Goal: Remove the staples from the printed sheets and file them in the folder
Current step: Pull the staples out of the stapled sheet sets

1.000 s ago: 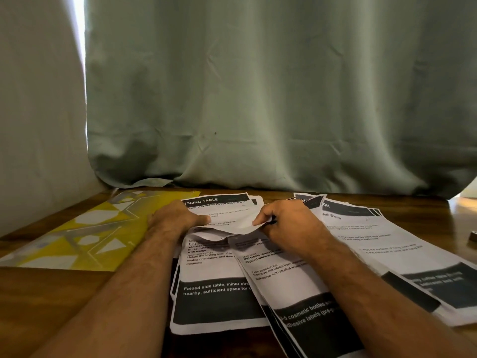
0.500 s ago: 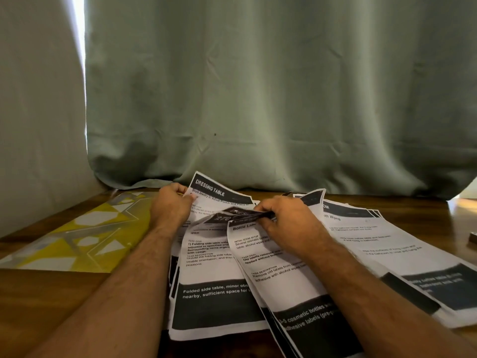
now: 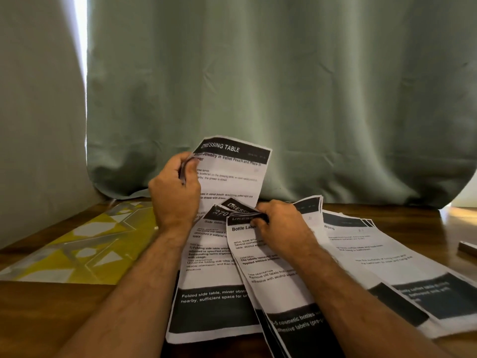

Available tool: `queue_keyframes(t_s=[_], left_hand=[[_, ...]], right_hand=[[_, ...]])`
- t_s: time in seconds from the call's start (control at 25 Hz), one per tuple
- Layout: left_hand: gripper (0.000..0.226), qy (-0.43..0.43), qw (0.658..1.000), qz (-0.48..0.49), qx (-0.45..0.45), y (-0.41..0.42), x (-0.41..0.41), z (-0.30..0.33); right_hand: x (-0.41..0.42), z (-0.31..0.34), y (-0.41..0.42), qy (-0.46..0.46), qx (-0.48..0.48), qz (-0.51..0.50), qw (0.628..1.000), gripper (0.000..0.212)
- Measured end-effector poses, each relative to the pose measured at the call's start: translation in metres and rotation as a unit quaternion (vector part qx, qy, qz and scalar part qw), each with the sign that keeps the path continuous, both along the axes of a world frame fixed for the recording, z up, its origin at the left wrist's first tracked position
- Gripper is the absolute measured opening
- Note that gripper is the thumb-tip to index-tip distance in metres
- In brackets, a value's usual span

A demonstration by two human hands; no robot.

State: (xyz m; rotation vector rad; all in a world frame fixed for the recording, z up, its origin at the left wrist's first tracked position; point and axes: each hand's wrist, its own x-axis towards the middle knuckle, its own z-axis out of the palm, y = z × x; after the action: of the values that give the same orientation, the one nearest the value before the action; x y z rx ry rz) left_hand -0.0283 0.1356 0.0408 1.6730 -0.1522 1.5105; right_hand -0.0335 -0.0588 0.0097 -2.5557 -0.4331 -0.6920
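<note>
Two bare forearms reach forward from the bottom edge over a dark wooden table (image 3: 38, 313). Nearest the viewer, several printed sheets (image 3: 219, 280) lie fanned and overlapping on the wood, each with black bands at its top and bottom and lines of small text between; one reads "Bottle Label" near its top. A second spread of sheets (image 3: 382, 262) lies to the right, partly under the first, running toward the table's right edge. The right hand (image 3: 281, 228) rests on the middle of the fan, its fingers curled and pinching the crumpled top corners of the sheets beneath it; whether a staple is there cannot be told. A little farther, the left hand (image 3: 175, 192) is raised off the table, thumb and fingers clamped on the left edge of a single sheet headed "DRESSING TABLE" (image 3: 232, 171), which stands up almost vertical with its lower edge behind the fan. To the left, flat on the table and apart from the papers, lies a yellow folder (image 3: 85, 249) with a grey and white geometric pattern. At the far right edge a small dark object (image 3: 468, 248) sits on the wood, too cropped to identify. Behind everything hangs a pale green curtain (image 3: 284, 86), its hem resting on the table's back edge, with a bright slit of daylight at its left.
</note>
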Motion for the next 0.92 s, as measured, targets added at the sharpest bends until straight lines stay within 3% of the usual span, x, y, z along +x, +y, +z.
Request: queue_keyframes(t_s=[0.16, 0.32, 0.4, 0.68, 0.92], left_hand=[[0.020, -0.054, 0.998, 0.008, 0.000, -0.006, -0.011, 0.017], [0.021, -0.048, 0.997, 0.002, 0.064, -0.013, -0.016, 0.059], [0.022, -0.067, 0.994, 0.006, 0.082, -0.015, -0.021, 0.085], [0.021, -0.109, 0.988, -0.031, 0.104, -0.022, -0.045, 0.150], [0.007, -0.079, 0.980, -0.163, 0.079, -0.031, -0.069, 0.186]], right_hand=[[-0.002, 0.003, -0.002, 0.006, 0.027, -0.007, 1.000, 0.027], [-0.012, 0.016, -0.006, -0.025, 0.114, 0.010, 0.993, 0.054], [-0.016, 0.029, -0.010, -0.056, 0.130, 0.015, 0.990, 0.057], [-0.037, 0.111, -0.016, -0.226, 0.098, 0.028, 0.969, 0.018], [-0.068, 0.195, -0.007, -0.372, 0.107, 0.016, 0.922, 0.014]])
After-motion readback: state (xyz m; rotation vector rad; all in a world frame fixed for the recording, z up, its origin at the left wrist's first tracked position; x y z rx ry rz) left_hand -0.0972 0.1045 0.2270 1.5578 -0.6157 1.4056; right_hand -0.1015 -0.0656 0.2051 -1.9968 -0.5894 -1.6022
